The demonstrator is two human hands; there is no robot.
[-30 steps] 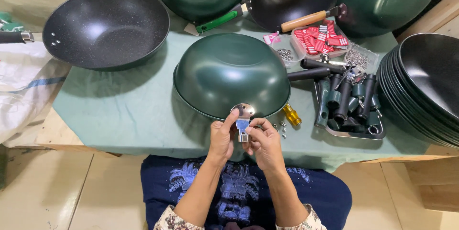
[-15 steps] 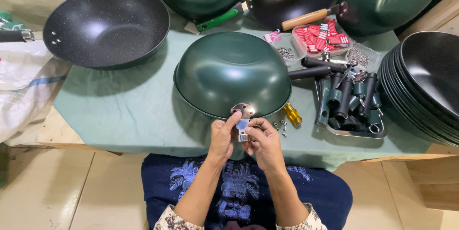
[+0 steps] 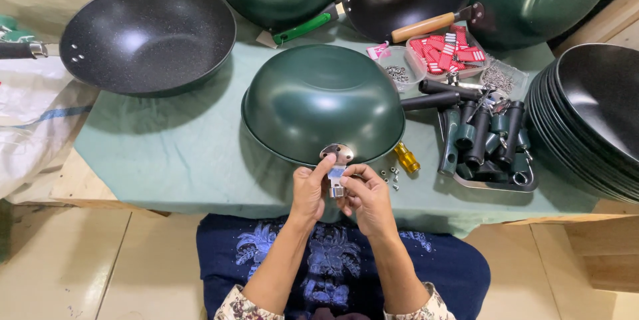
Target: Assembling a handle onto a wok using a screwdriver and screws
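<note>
I'm looking down at both hands working at the near edge of a table covered in pale green cloth [image 3: 173, 154]. My left hand [image 3: 310, 190] and right hand [image 3: 365, 195] are meeting over a small silver metal handle bracket [image 3: 337, 180], and both are pinching it between thumb and fingertips; the piece is sitting upright between them, just off the table edge. It's lining up with the shiny oval metal plate [image 3: 337, 153] on the rim of the upturned dark green wok [image 3: 323, 100], which is lying dome-up in the middle of the cloth; I can't tell whether bracket and plate are touching.

Just right of the hands, a few small silver rivets [image 3: 390, 176] are lying loose beside a short amber-yellow tool handle [image 3: 407, 158]. Further right, a metal tray [image 3: 492, 181] is holding dark green and black tubular handles, and a black stick handle [image 3: 429, 100] is lying against the wok's right side. Behind that, clear plastic tubs are holding red tags [image 3: 447, 52] and small metal parts.

A speckled black wok [image 3: 146, 34] is sitting open-side up at far left. A stack of black woks [image 3: 592, 114] is nesting at the right edge. More green and black pans are leaning along the back.
</note>
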